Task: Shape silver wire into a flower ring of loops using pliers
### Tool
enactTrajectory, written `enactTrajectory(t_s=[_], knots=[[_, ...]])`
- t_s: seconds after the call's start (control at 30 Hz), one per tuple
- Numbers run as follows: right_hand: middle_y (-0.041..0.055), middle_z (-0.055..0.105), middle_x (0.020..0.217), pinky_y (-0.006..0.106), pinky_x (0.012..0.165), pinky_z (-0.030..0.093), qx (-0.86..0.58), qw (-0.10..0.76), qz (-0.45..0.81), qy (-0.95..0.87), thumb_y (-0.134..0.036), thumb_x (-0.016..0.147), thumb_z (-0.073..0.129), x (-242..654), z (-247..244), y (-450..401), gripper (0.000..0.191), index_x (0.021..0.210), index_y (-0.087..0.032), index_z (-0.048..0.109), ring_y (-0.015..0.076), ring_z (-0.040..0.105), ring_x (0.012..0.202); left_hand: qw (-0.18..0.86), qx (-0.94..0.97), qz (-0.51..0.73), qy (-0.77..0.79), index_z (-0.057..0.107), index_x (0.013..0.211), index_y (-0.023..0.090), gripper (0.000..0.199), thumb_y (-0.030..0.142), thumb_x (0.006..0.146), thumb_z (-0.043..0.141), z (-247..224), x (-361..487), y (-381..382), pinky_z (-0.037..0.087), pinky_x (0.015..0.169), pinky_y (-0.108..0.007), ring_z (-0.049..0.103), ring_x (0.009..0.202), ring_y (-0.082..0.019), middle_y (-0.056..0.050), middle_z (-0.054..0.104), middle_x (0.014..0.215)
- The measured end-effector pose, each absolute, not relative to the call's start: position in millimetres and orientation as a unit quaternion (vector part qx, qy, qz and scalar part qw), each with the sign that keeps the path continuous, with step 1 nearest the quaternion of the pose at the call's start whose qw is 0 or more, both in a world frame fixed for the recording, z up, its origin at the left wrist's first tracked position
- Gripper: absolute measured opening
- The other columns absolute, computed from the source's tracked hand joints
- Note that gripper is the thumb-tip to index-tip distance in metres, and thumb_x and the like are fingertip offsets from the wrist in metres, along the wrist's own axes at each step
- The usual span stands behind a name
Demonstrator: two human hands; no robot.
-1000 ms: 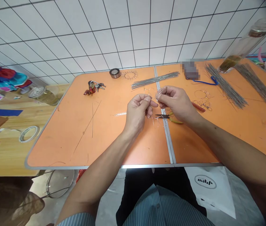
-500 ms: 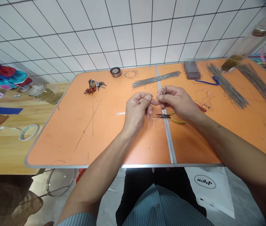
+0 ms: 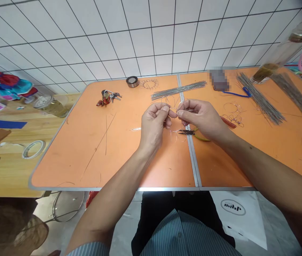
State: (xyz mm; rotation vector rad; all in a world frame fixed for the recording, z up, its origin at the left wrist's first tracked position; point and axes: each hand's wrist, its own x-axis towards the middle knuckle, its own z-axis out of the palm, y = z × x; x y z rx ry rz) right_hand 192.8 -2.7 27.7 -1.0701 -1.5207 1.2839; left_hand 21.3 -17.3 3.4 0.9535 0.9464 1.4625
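Thin silvery wire bent into a ring with loops (image 3: 174, 136) hangs between my hands, above the orange table (image 3: 151, 170). My left hand (image 3: 156, 119) is closed, its thumb and forefinger pinching the wire on the left side. Opposite it, my right hand (image 3: 197, 115) pinches the same wire between thumb and fingertips. The fingertips of both hands are close together, and fingers cover part of the wire. Just below my right hand lie pliers with black jaws (image 3: 186, 132) and yellow and red handles, partly hidden by that hand.
Bundles of straight wire lie at the back (image 3: 179, 90) and right (image 3: 261, 99). Bent wire pieces (image 3: 233, 113) rest right of my hands. A tape roll (image 3: 132, 81) and keys (image 3: 109, 97) sit at the back left. A glass bottle (image 3: 266, 71) stands back right.
My right hand's fingertips have shifted slightly left and down along the wire, and the wire loops have turned a little. Both hands keep their pinch.
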Motion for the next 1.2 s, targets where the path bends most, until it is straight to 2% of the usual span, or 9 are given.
enactTrajectory(t_s=[0.1, 0.2, 0.4, 0.7, 0.97, 1.2], knots=[[-0.0003, 0.068, 0.081, 0.028, 0.065, 0.05, -0.426, 0.409, 0.513, -0.623, -0.027, 0.088, 0.085, 193.1, 30.6, -3.9, 0.015, 0.082, -0.022, 0.072, 0.0123, 0.058, 0.068, 0.562, 0.413, 0.589, 0.407, 0.074, 0.091, 0.021, 0.009, 0.029, 0.094, 0.078, 4.4, 20.8, -17.8, 0.045, 0.054, -0.022, 0.055, 0.055, -0.008, 0.001, 0.073, 0.074], [0.0005, 0.069, 0.079, 0.028, 0.064, 0.05, -0.438, 0.388, 0.515, -0.627, -0.026, 0.088, 0.085, 194.4, 31.6, -3.7, 0.015, 0.082, -0.022, 0.073, 0.013, 0.059, 0.068, 0.56, 0.425, 0.576, 0.417, 0.073, 0.082, 0.021, 0.013, 0.029, 0.09, 0.08, 4.3, 20.6, -17.4, 0.044, 0.054, -0.022, 0.054, 0.055, -0.008, 0.001, 0.071, 0.071], [0.0, 0.07, 0.077, 0.029, 0.062, 0.05, -0.439, 0.426, 0.487, -0.623, -0.029, 0.087, 0.087, 194.2, 29.1, -1.3, 0.016, 0.083, -0.022, 0.074, 0.0125, 0.058, 0.064, 0.57, 0.412, 0.575, 0.419, 0.07, 0.081, 0.02, 0.013, 0.027, 0.085, 0.081, 5.5, 20.3, -16.8, 0.048, 0.054, -0.021, 0.058, 0.055, -0.008, 0.0, 0.074, 0.075], [-0.001, 0.065, 0.068, 0.028, 0.061, 0.047, -0.458, 0.421, 0.495, -0.607, -0.016, 0.087, 0.081, 191.3, 33.9, -4.1, 0.014, 0.077, -0.021, 0.073, 0.0117, 0.056, 0.06, 0.567, 0.43, 0.55, 0.438, 0.069, 0.078, 0.019, 0.011, 0.021, 0.075, 0.079, 8.5, 16.2, -15.6, 0.054, 0.051, -0.02, 0.063, 0.053, -0.009, -0.001, 0.074, 0.072], [-0.0007, 0.063, 0.067, 0.03, 0.059, 0.046, -0.475, 0.415, 0.496, -0.597, -0.013, 0.086, 0.081, 191.5, 35.3, -5.0, 0.017, 0.075, -0.021, 0.071, 0.0119, 0.054, 0.058, 0.547, 0.467, 0.541, 0.436, 0.071, 0.079, 0.019, 0.007, 0.016, 0.074, 0.075, 8.6, 13.7, -15.0, 0.059, 0.052, -0.023, 0.067, 0.053, -0.011, -0.001, 0.076, 0.073], [0.0002, 0.064, 0.069, 0.03, 0.058, 0.047, -0.468, 0.413, 0.496, -0.604, -0.019, 0.086, 0.083, 193.7, 29.1, -2.8, 0.015, 0.076, -0.022, 0.072, 0.013, 0.056, 0.061, 0.524, 0.483, 0.545, 0.442, 0.071, 0.079, 0.019, 0.008, 0.015, 0.075, 0.076, 6.8, 15.3, -16.2, 0.06, 0.051, -0.023, 0.068, 0.052, -0.012, -0.001, 0.076, 0.07]])
